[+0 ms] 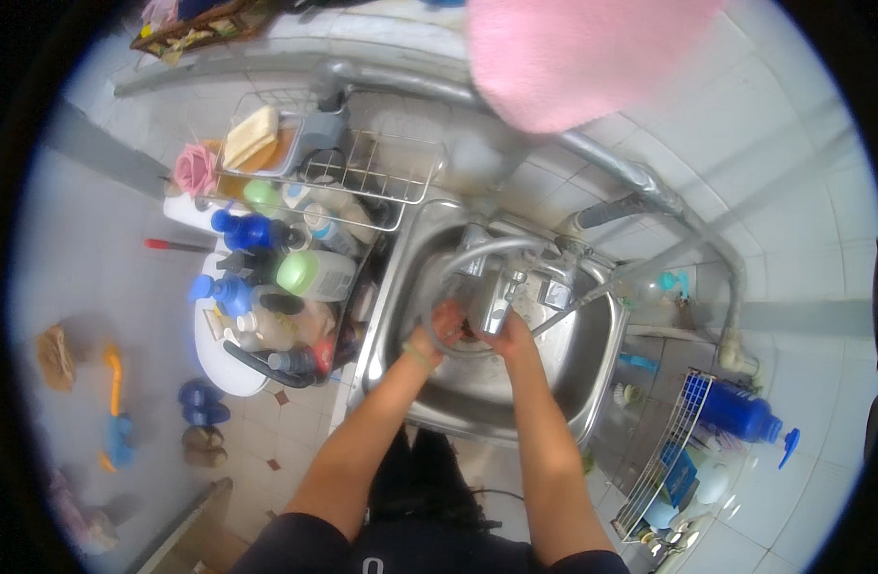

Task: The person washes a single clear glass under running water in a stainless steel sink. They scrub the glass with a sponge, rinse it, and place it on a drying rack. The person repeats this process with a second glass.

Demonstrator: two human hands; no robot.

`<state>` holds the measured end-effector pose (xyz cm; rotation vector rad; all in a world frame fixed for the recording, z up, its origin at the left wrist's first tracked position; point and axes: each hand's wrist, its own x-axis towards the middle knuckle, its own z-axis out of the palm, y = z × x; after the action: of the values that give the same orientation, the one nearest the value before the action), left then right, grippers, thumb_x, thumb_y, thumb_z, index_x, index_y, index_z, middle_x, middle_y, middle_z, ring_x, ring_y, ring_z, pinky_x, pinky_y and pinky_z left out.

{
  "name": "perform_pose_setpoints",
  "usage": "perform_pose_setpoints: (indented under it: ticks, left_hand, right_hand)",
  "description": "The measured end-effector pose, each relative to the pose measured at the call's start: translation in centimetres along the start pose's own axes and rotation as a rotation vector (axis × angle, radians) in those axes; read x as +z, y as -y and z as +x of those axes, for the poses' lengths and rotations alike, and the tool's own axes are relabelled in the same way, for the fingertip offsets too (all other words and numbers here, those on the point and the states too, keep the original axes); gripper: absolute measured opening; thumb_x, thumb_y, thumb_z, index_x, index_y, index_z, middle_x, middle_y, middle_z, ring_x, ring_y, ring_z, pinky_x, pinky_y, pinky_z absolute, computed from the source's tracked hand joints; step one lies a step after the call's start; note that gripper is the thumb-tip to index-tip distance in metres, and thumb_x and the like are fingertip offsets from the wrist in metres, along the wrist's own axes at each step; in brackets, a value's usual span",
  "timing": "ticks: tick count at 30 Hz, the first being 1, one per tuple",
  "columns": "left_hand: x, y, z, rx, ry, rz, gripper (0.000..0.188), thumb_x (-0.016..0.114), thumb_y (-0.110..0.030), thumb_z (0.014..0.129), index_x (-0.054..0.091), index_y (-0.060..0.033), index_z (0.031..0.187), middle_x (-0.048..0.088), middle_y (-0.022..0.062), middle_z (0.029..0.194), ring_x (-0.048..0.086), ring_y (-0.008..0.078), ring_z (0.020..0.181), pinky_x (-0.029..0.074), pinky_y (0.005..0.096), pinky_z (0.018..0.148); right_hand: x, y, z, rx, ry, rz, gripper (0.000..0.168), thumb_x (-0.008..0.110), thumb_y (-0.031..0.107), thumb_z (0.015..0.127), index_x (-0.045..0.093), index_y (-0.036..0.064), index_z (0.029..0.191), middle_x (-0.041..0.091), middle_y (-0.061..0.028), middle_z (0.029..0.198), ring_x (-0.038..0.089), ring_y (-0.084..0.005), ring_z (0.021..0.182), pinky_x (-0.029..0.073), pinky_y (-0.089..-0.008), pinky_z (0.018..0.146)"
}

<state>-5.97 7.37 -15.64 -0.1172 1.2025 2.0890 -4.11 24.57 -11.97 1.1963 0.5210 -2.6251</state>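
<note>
Both my hands reach into a stainless steel sink [586, 373], under a chrome faucet [498, 305]. My left hand [439, 333] is on the left side of the spout, with its fingers curled and reddish and a pale band around the wrist. On the other side, my right hand [512, 336] is partly hidden behind the faucet body. A small dark patch shows between the hands, too blurred to name. Whether either hand grips something cannot be made out. A grey flexible hose [475, 252] loops in front of my left hand.
Left of the sink stand several bottles, including a green-capped one [317, 275], beneath a wire rack [381, 168]. A pink towel [554, 64] hangs overhead. Metal pipe [611, 161] runs along the tiled wall. At right, a wire basket [665, 459] holds a blue pump bottle [733, 412].
</note>
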Motion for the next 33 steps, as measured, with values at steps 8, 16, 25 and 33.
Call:
perform_pose_setpoints:
  ticks: [8,16,25,33]
  left_hand:
    - [3.5,-5.7,-7.1,-0.496,-0.26,-0.411,0.051,0.027,-0.043,0.091,0.034,-0.0056,0.125,0.042,0.0118,0.124,0.04,0.0305,0.114,0.033,0.0448,0.095]
    - [4.6,-7.5,-4.7,-0.287,-0.335,-0.377,0.038,0.039,-0.034,0.09,0.04,-0.0052,0.115,0.048,0.0148,0.116,0.047,0.0279,0.108,0.039,0.0374,0.091]
    - [0.8,-10.9,-11.8,0.448,-0.196,1.521,0.044,0.061,-0.015,0.071,0.048,-0.0059,0.112,0.046,0.0175,0.113,0.041,0.0337,0.109,0.029,0.0435,0.094]
    - [0.2,-10.6,-11.7,0.283,-0.072,1.88,0.079,0.066,-0.019,0.063,0.027,-0.011,0.131,0.017,0.0181,0.138,0.013,0.0405,0.127,0.011,0.056,0.099]
  right_hand:
    - [0.5,0.7,-11.9,-0.225,-0.211,-0.776,0.059,0.058,0.021,0.079,0.033,0.005,0.129,0.043,-0.0159,0.121,0.046,-0.0248,0.105,0.039,-0.0298,0.086]
    - [-9.6,2.1,-8.6,-0.879,-0.824,-1.758,0.054,0.069,0.02,0.064,0.051,0.01,0.113,0.041,-0.0208,0.114,0.043,-0.0309,0.104,0.035,-0.0395,0.088]
    - [-7.1,2.6,-1.7,-0.965,-0.842,-1.969,0.068,0.065,0.016,0.07,0.032,0.016,0.13,0.031,-0.018,0.13,0.036,-0.0336,0.115,0.029,-0.0455,0.094]
    - [-4.4,-3.5,7.7,-0.625,-0.238,-0.821,0.047,0.048,0.032,0.083,0.04,0.002,0.119,0.048,-0.016,0.113,0.048,-0.0261,0.099,0.037,-0.0337,0.086]
